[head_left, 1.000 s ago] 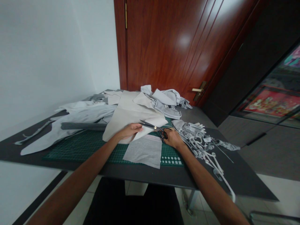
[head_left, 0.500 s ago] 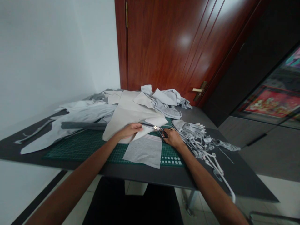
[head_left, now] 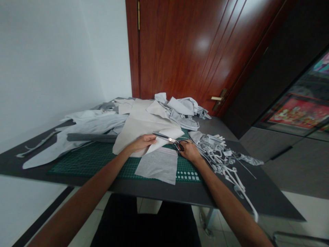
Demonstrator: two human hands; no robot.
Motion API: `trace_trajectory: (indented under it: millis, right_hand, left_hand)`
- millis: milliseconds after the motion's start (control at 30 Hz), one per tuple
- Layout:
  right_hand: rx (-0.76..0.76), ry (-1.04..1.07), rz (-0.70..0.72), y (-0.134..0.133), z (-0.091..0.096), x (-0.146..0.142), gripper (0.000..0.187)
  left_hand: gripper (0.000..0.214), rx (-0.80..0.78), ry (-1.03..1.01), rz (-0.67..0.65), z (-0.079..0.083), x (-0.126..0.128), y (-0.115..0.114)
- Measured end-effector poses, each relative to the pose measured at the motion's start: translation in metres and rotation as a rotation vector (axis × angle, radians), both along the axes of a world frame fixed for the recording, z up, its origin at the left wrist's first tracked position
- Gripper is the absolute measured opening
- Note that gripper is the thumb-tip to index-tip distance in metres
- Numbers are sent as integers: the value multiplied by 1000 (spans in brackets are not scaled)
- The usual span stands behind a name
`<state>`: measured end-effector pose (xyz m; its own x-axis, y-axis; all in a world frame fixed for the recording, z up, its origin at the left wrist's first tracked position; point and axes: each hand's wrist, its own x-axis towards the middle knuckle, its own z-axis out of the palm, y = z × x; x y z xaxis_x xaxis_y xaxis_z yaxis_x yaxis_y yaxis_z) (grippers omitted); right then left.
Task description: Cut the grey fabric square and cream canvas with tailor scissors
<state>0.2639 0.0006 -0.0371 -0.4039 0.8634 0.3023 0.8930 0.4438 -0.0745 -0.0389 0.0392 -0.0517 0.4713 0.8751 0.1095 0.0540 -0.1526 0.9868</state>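
Note:
My right hand (head_left: 189,152) is shut on the black handles of a pair of long-bladed fabric shears (head_left: 166,138). Their steel blades point left, across a folded beige fabric sheet (head_left: 146,128), with their tips close to my left hand (head_left: 143,142). That hand grips the beige sheet near its folded edge. Below both hands, a flat grey fabric piece (head_left: 157,165) lies on a green cutting mat (head_left: 87,165).
Cut white strips (head_left: 218,157) heap on the dark table (head_left: 180,192) right of the mat. A grey roll (head_left: 89,137) and white fabric pieces (head_left: 77,135) lie left, with crumpled cloth (head_left: 180,108) behind. A wooden door (head_left: 185,51) stands beyond the table.
My left hand has shifted slightly right along the fabric. The shears' blades have drawn closer together.

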Motion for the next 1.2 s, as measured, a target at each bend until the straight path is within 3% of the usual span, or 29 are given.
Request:
trace_trajectory:
  millis: [400, 533, 700, 800, 1000, 1200]
  right_hand:
    - [-48, -4, -5, -1, 2, -2, 6]
    - [-57, 0, 6, 1, -1, -4, 13]
    - [-51, 9, 56, 2, -4, -10, 21]
    - [-29, 21, 57, 0, -7, -11, 20]
    - [35, 56, -26, -2, -13, -13, 15]
    - [54, 114, -142, -2, -14, -11, 24]
  left_hand:
    - [24, -21, -10, 14, 2, 1, 0]
    - [25, -31, -15, 27, 2, 1, -1]
    - [51, -14, -31, 55, 1, -1, 0]
    - [52, -17, -34, 61, -2, -3, 4]
    - [36, -62, -41, -12, -3, -2, 5]
    - [49, -83, -102, -73, 9, 0, -5]
